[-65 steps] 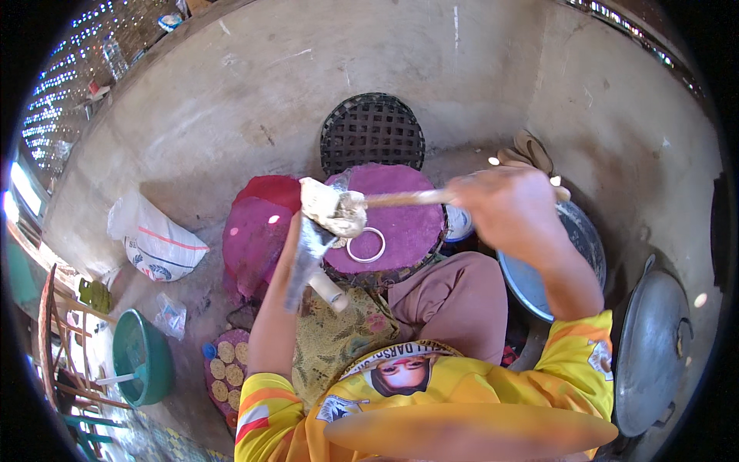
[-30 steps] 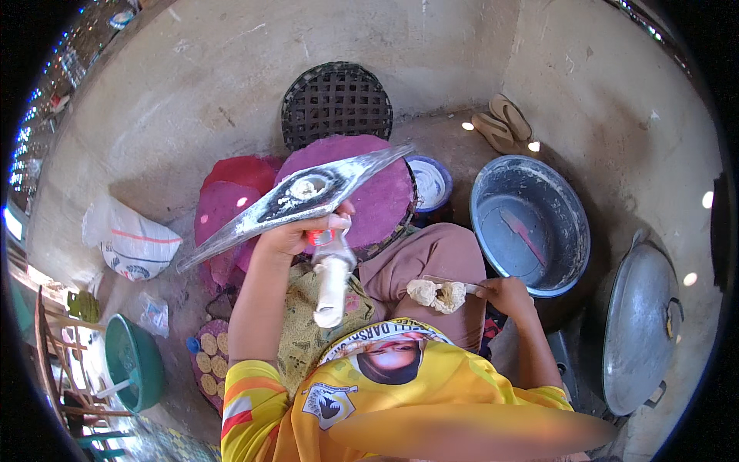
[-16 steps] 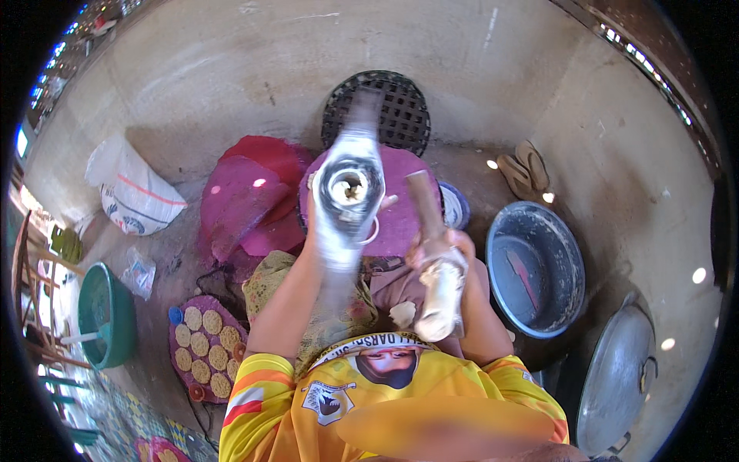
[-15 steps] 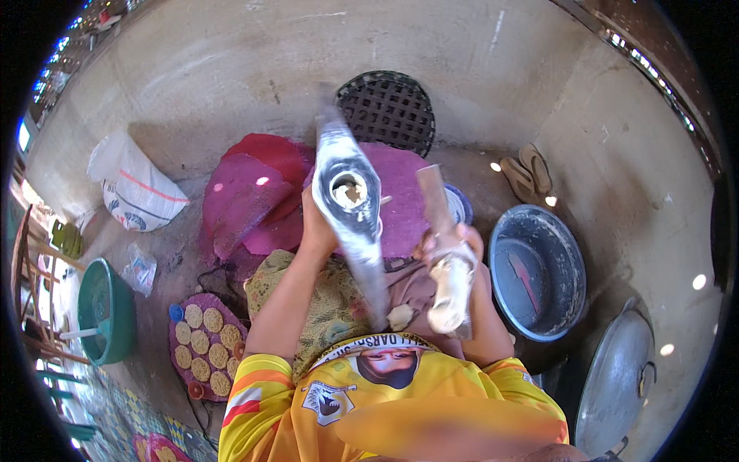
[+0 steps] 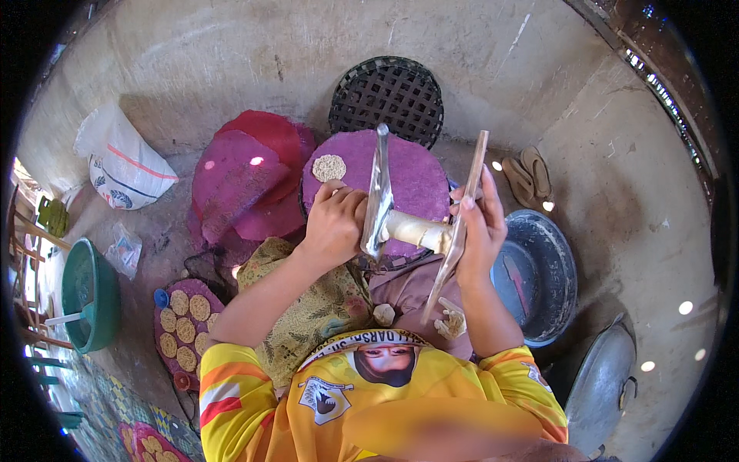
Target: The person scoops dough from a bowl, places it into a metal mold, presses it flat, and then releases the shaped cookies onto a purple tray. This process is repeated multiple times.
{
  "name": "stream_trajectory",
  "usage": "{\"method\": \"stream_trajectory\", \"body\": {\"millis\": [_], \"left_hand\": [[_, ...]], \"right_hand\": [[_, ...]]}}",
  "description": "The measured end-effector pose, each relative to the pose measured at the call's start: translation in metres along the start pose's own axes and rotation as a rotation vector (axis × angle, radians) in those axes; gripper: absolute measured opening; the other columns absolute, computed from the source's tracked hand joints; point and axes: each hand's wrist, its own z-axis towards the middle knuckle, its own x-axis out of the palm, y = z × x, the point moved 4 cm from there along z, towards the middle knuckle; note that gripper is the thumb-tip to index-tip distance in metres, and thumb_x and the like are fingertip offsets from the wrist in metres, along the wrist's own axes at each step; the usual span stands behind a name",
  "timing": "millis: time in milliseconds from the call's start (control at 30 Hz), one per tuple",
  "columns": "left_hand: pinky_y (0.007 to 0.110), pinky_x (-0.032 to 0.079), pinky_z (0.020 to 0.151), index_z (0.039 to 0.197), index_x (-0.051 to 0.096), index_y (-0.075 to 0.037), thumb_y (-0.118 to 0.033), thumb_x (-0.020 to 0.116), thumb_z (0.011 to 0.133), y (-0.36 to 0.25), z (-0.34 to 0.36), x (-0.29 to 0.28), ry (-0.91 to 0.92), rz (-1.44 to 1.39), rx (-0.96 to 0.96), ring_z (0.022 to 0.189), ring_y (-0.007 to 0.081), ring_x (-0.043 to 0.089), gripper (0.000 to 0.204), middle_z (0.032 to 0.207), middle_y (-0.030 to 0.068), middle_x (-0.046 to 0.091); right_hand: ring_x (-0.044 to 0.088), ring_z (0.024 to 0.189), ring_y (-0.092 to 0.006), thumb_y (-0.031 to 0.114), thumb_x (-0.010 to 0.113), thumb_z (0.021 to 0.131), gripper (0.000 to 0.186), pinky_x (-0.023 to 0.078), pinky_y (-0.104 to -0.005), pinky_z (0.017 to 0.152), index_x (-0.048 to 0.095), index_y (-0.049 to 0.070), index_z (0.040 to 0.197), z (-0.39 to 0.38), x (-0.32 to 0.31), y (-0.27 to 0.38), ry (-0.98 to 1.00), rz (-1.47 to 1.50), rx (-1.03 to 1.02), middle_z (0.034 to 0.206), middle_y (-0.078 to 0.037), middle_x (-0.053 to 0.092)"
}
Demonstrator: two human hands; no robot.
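My left hand (image 5: 336,223) is closed around the metal body of a hand-held dough press (image 5: 379,192), a shiny bar tapering at both ends. Opposite it, my right hand (image 5: 482,227) grips the flat wooden handle of the plunger (image 5: 468,196). The plunger's pale, dough-smeared shaft (image 5: 416,229) spans the gap, its left end meeting the metal body; how deep it goes in is hidden. Beyond my hands, a lacy round of pressed dough (image 5: 329,168) lies on a purple cloth-covered round (image 5: 416,162). A small dough lump (image 5: 383,314) and a ragged dough piece (image 5: 450,319) rest at my lap.
Left are a green basin (image 5: 112,308), a white sack (image 5: 127,165) and a purple mat with several dough rounds (image 5: 185,330). Red and purple cloths (image 5: 239,200) lie beyond. A black lattice basket (image 5: 385,100) leans on the wall. Right are a blue-grey tub (image 5: 566,277), sandals (image 5: 530,177) and a metal lid (image 5: 604,385).
The press body and plunger, apart before, now meet end to end. Their open faces have turned toward each other. The pressed dough round beyond my left hand has come into sight.
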Motion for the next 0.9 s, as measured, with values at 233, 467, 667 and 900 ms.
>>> {"method": "stream_trajectory", "body": {"millis": [233,467,667,900], "left_hand": [[0.04,0.038,0.073,0.081,0.055,0.002,-0.017,0.066,0.052,0.001,-0.001,0.011,-0.085,-0.137,-0.078,0.069,0.0289,0.057,0.036,0.074,0.0136,0.057],[0.038,0.04,0.074,0.077,0.056,0.0,-0.016,0.064,0.054,0.001,-0.004,0.02,-0.109,-0.309,-0.02,0.071,0.0277,0.056,0.03,0.072,0.0129,0.056],[0.035,0.041,0.076,0.082,0.056,0.001,-0.016,0.06,0.056,-0.017,-0.019,0.02,0.082,-0.239,0.124,0.073,0.0243,0.058,0.031,0.077,0.0106,0.058],[0.035,0.038,0.08,0.081,0.056,-0.005,-0.018,0.06,0.058,-0.027,-0.025,0.041,0.435,-0.332,0.015,0.077,0.0227,0.056,0.027,0.073,0.007,0.055]], "right_hand": [[0.057,0.068,-0.0209,0.007,0.064,0.071,0.059,0.045,-0.0289,0.057,0.042,-0.002,0.125,-0.028,0.012,0.047,0.42,-0.503,-0.881,0.091,-0.018,0.059],[0.056,0.07,-0.0274,0.01,0.063,0.071,0.053,0.044,-0.0355,0.063,0.047,-0.002,0.12,-0.035,0.002,0.03,0.331,-0.387,-0.676,0.09,-0.018,0.06],[0.056,0.092,-0.0324,0.01,0.056,0.078,0.059,0.045,-0.0405,0.081,0.032,0.001,0.13,-0.052,0.009,0.017,0.438,-0.405,-0.774,0.106,-0.027,0.054],[0.045,0.113,-0.0306,0.014,0.062,0.067,0.08,0.034,-0.0403,0.097,0.021,0.003,0.135,-0.008,0.032,0.001,0.534,0.09,0.307,0.12,-0.023,0.046]]}}
